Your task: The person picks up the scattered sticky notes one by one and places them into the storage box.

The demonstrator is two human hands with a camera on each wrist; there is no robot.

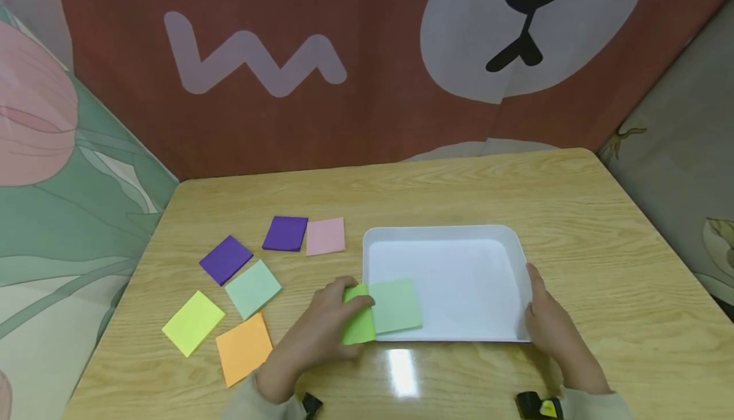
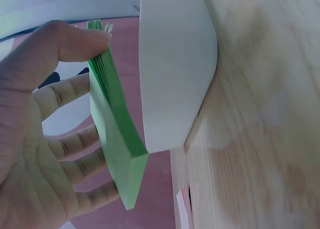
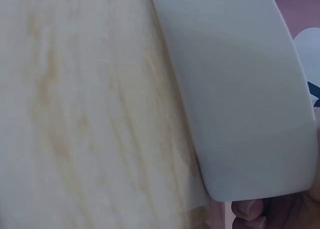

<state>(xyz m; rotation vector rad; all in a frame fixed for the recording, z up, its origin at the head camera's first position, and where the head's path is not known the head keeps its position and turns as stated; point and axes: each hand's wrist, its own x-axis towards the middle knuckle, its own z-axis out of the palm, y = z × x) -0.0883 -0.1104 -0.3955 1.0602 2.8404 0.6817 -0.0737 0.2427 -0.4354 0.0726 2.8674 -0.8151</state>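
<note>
My left hand (image 1: 327,321) pinches a bright green sticky note pad (image 1: 359,321) at the left wall of the white tray (image 1: 447,232). In the left wrist view, the thumb lies over the top edge of the green pad (image 2: 117,124), with the fingers behind it. Inside the tray, at its front left, lies a pale green sticky note pad (image 1: 397,306). At the tray's right side, my right hand (image 1: 553,321) grips the wall. Its curled fingertips (image 3: 247,209) show by the end of the tray (image 3: 240,99) in the right wrist view.
Left of the tray lie several sticky note pads: two purple ones (image 1: 226,260) (image 1: 285,233), a pink (image 1: 325,236), a mint (image 1: 253,289), a yellow (image 1: 193,323) and an orange one (image 1: 244,349). The wooden table (image 1: 459,190) meets a printed cloth (image 1: 378,88) at the back.
</note>
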